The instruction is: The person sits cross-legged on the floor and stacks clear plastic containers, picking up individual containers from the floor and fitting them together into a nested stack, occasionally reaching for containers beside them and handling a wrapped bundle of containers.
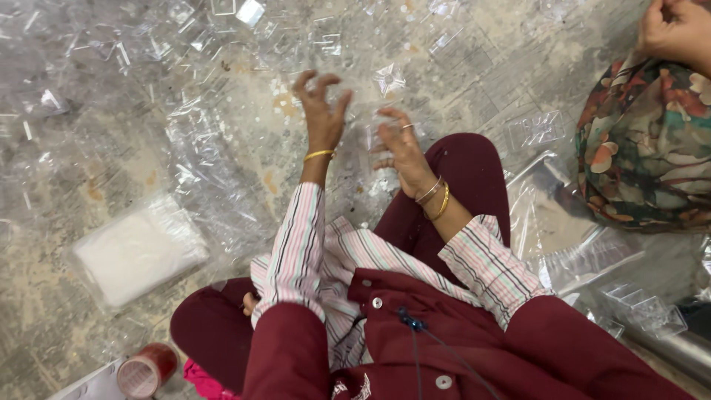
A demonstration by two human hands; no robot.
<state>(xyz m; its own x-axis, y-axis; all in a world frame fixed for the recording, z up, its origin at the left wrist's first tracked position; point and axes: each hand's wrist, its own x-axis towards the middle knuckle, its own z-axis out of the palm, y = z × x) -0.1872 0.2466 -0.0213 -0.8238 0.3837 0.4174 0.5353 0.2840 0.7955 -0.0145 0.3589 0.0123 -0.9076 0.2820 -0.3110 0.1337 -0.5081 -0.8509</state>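
Clear plastic pieces point(390, 78) glint, scattered near hands point(400, 144).

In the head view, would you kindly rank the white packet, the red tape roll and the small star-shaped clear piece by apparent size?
1. White packet, clearly largest.
2. Red tape roll, though it lies nearer the camera.
3. Star-shaped clear piece, smallest, lying farther off beyond the left hand and right hand.
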